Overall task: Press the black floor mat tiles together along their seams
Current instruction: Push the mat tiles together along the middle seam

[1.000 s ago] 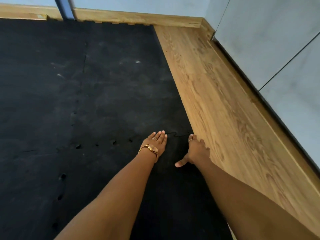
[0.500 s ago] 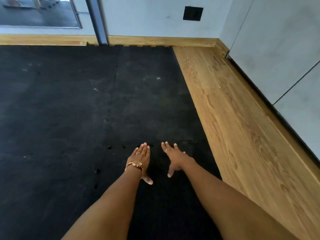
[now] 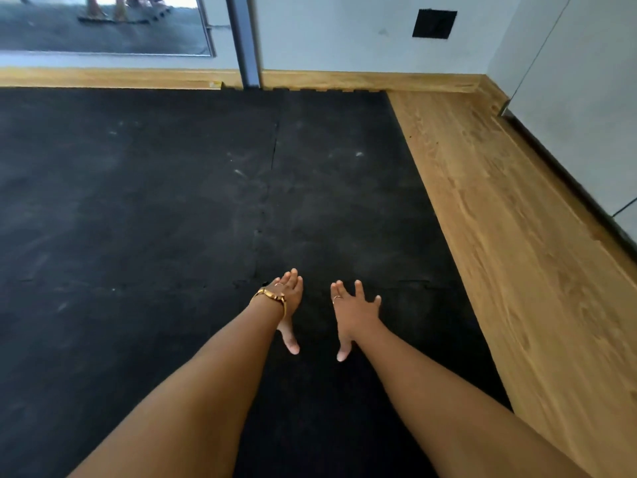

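Black floor mat tiles [image 3: 144,208] cover most of the floor, joined by jigsaw seams. One seam [image 3: 272,160] runs away from me, and a crosswise seam [image 3: 413,282] runs left to right just beyond my fingertips. My left hand [image 3: 287,298], with a gold bracelet at the wrist, lies flat and spread on the mat, fingertips at the crosswise seam. My right hand [image 3: 355,310] lies flat beside it, fingers splayed, thumb pointing back toward me. Neither hand holds anything.
A strip of wooden floor [image 3: 510,236] borders the mat on the right, below pale wall panels [image 3: 586,98]. A wooden skirting [image 3: 103,79] runs along the far wall, with a metal frame post [image 3: 244,46], a glass pane and a black wall plate [image 3: 434,24].
My right hand has left the mat's right edge by the wood and moved left, close to my left hand. My view has tilted up, showing more of the far wall.
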`<state>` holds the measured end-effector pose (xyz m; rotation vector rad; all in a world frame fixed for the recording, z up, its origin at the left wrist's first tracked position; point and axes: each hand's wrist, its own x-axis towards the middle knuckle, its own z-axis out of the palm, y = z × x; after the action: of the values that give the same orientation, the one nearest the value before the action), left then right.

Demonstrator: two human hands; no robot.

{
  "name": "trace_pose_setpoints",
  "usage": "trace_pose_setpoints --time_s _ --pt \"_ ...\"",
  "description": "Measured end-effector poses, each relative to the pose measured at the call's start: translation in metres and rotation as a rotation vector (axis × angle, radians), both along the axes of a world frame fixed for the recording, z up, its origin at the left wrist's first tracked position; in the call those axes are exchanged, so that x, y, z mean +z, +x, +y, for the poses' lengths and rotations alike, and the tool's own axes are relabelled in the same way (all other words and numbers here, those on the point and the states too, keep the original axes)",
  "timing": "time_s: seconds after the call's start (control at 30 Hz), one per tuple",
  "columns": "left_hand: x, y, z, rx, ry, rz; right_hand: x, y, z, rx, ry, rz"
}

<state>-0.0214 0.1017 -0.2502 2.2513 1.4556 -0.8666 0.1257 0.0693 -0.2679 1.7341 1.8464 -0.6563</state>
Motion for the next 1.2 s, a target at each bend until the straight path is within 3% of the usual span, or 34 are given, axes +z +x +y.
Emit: trace_pose_setpoints --time_s 0.1,0.3,0.53,0.67,0.87,1.2 --pt "-0.006 -0.028 0.000 -0.010 -0.029 0.118 -0.011 -0.036 -0.002 0.034 -0.030 0.125" --pt "-0.025 -0.023 0.000 0.013 0.039 0.105 -0.023 -0.052 0.006 -0.055 0.029 0.051" --pt "-0.021 -0.059 -0.024 0.150 0.010 -0.191 -0.018 -0.062 0.006 -0.082 0.048 0.026" --pt "-0.016 -0.092 -0.039 0.286 -0.034 -0.121 -0.008 -0.058 0.006 -0.105 0.005 0.074" --pt "-0.011 -0.070 -0.038 0.156 0.084 0.128 0.006 -0.048 0.016 -0.126 -0.130 0.156" --pt "-0.028 -0.093 -0.040 0.228 0.110 -0.016 -0.005 -0.063 0.001 -0.147 -0.058 0.104"
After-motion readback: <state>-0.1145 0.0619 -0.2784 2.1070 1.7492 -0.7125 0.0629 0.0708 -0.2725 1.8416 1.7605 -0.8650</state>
